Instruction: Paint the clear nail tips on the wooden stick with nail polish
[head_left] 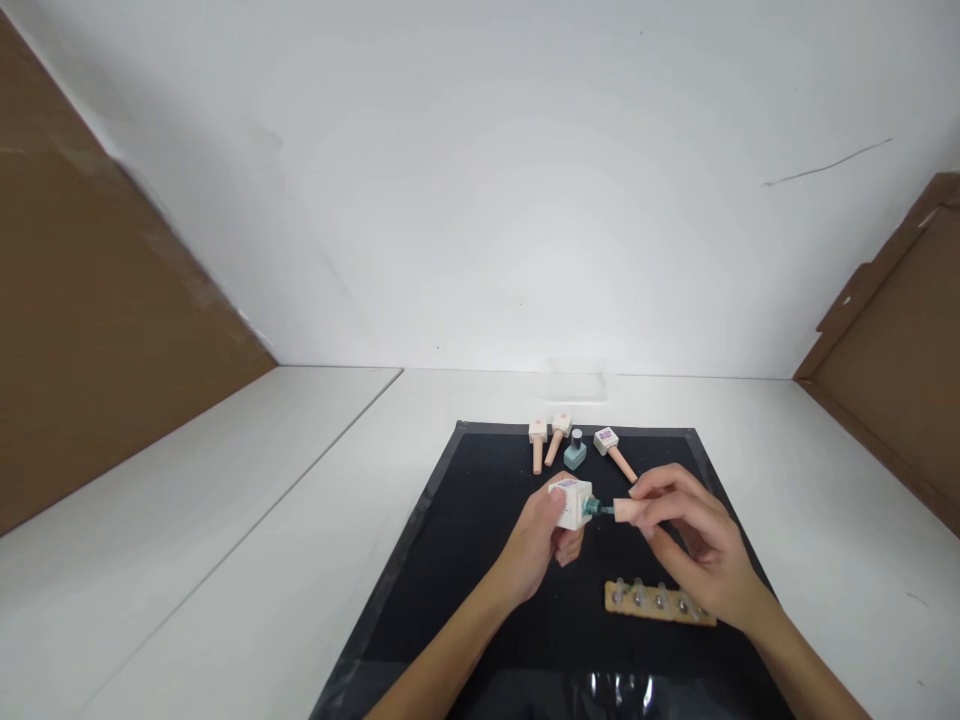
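My left hand (534,540) is closed around a white square nail polish bottle (571,503), tipped on its side with its green-stained neck facing right. Between the fingers of my right hand (694,535) is the long peach cap (628,510) of that bottle. A thin dark brush stem (606,511) joins cap and neck, its tip hidden inside the neck. Below my right hand lies a wooden strip (660,604) bearing several clear nail tips, its right end partly covered by the hand.
Two white bottles with peach caps, one (538,432) left of the other (560,425), lie at the mat's back. Beside them are a small teal bottle (575,455) and another white bottle (606,440). The black mat (480,520) covers part of the white table (300,540). Brown cardboard panels (112,300) flank it.
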